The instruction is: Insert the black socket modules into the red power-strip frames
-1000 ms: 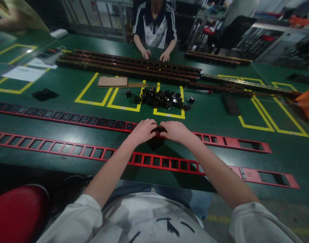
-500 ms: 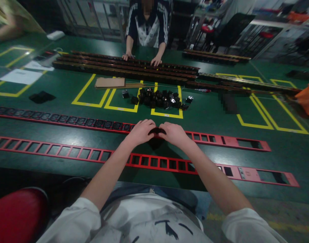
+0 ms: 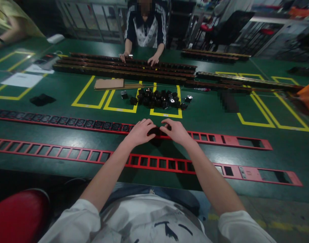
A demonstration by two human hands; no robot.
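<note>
Head cam: L hand [image 3: 141,132] & R hand [image 3: 176,131] at red slotted strip [image 3: 229,140]; R fingers apart, L fingers' hold obscured, can't say. Blk. cube-like parts [image 3: 157,98] piled on counter [image 3: 210,118], 12 o'clock.

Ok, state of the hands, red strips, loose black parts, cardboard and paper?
Left hand: curled, grip unclear
Right hand: curled, grip unclear
Far strip: partly filled with black squares
Near strip: flat, table showing through slots
Loose black parts: heaped, a few apart
Cardboard: lying flat
Paper: lying flat

Smooth red strips [image 3: 230,140], glossy black plastic-looking blocks [image 3: 158,99], matt brown cardboard [image 3: 109,83], softly shiny green tabletop [image 3: 71,136]
</note>
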